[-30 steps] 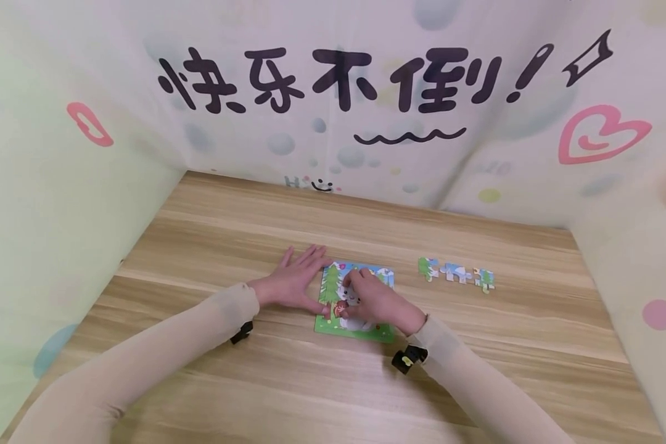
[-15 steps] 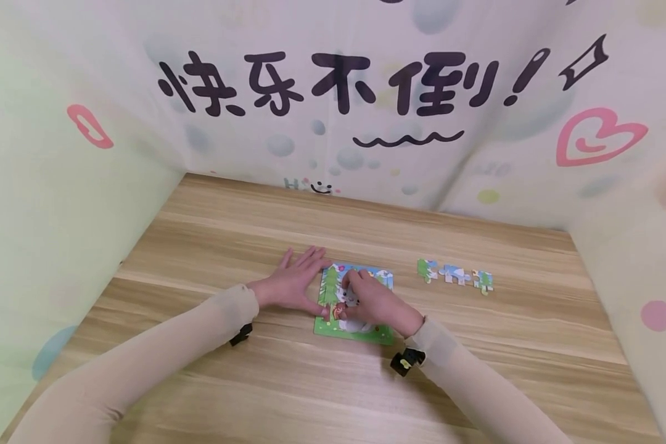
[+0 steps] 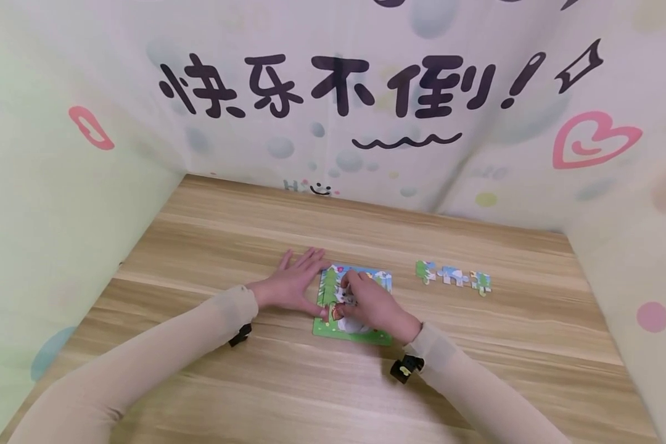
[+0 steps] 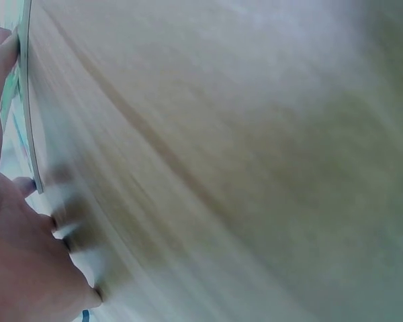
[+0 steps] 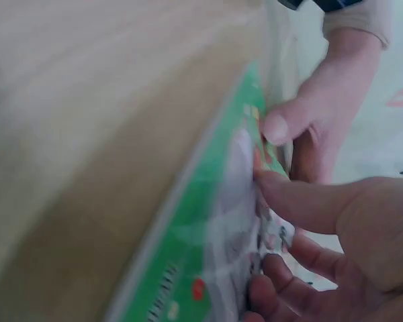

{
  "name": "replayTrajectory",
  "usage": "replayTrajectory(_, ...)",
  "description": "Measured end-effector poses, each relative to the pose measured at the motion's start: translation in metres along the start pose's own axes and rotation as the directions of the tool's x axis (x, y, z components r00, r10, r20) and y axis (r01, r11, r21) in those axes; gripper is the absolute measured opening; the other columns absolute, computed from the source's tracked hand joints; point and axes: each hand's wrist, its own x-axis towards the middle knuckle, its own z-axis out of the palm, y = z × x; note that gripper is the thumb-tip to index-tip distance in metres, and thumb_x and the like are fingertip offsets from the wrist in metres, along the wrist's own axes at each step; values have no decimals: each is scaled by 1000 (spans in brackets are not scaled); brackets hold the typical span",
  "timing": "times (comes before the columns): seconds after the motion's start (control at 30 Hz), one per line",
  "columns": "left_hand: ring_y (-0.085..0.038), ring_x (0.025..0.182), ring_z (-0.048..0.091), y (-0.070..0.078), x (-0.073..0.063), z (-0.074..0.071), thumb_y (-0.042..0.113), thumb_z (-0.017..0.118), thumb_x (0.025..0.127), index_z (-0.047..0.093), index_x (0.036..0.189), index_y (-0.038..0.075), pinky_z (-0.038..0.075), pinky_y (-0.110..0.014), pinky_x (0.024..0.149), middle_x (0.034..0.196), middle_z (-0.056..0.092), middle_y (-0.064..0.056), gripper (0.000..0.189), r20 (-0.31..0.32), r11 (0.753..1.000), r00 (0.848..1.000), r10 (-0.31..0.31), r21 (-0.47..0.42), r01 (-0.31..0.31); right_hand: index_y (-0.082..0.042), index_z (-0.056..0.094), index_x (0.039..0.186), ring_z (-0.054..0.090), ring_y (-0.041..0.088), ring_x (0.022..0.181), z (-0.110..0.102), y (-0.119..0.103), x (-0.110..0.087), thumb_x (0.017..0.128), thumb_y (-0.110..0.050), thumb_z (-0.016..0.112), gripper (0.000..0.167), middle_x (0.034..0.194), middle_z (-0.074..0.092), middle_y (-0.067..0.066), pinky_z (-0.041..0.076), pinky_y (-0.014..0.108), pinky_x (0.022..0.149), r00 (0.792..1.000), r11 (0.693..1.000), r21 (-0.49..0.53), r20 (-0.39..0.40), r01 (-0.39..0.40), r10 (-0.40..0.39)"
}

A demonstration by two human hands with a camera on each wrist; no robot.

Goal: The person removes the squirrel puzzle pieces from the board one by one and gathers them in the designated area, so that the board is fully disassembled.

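Note:
A jigsaw puzzle [image 3: 346, 334], showing a grey-white cartoon animal and a green tree, lies flat on the table. My left hand [image 3: 291, 287] is spread at its left side, fingers straight, with the thumb and index finger at the edge. Over the middle of the picture, my right hand [image 3: 374, 302] pinches a puzzle piece [image 5: 277, 228] between thumb and curled fingers, low against the board. Much of that piece is hidden by the fingers. In the left wrist view, the left thumb [image 4: 1, 54] touches the puzzle's rim.
To the right of the puzzle, three loose puzzle pieces lie in a row: one green [image 3: 424, 271], one blue and white [image 3: 453, 275], one green and blue [image 3: 481, 282]. The wood-grain table [image 3: 244, 382] meets printed curtain walls [image 3: 333, 148] at its back and sides.
My right thumb and the red-brown patch beside it have shifted slightly left on the puzzle. My left hand stays in place. The head view has tilted a little.

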Motion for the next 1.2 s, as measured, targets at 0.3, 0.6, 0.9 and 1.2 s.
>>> replayTrajectory(0.3,-36,161,-1,0,1,2,66,81,78,27,165,12,-9,-67,123,174,4,-18,115,-10,1000,1000,12,-4,-12,-2,55,114,52,14,74,4,0,-3,92,-14,81,36,91,57,3,46,27,60,997,998,-40,-50,50,-52)
replayTrajectory(0.6,-37,161,-1,1,-3,1,64,83,78,28,164,12,-10,-68,123,174,4,-18,114,-11,999,1000,13,-32,-13,-1,59,117,55,13,76,0,3,1,94,-18,80,36,93,62,4,50,27,62,999,999,-10,6,42,-42)
replayTrajectory(0.9,-38,161,0,2,-3,1,64,82,78,27,164,12,-9,-69,123,174,5,-19,115,-18,999,1000,16,-40,-17,-3,65,111,56,12,74,-3,6,3,91,-23,83,34,88,64,1,51,27,63,1000,999,37,16,0,-1)
replayTrajectory(1.2,-38,161,-2,3,-2,1,64,82,78,27,164,12,-11,-68,122,174,4,-19,114,-6,999,1000,20,-40,-21,-2,69,110,56,11,76,-6,12,-1,92,-24,82,32,89,66,0,52,26,68,1000,997,82,6,15,-15)
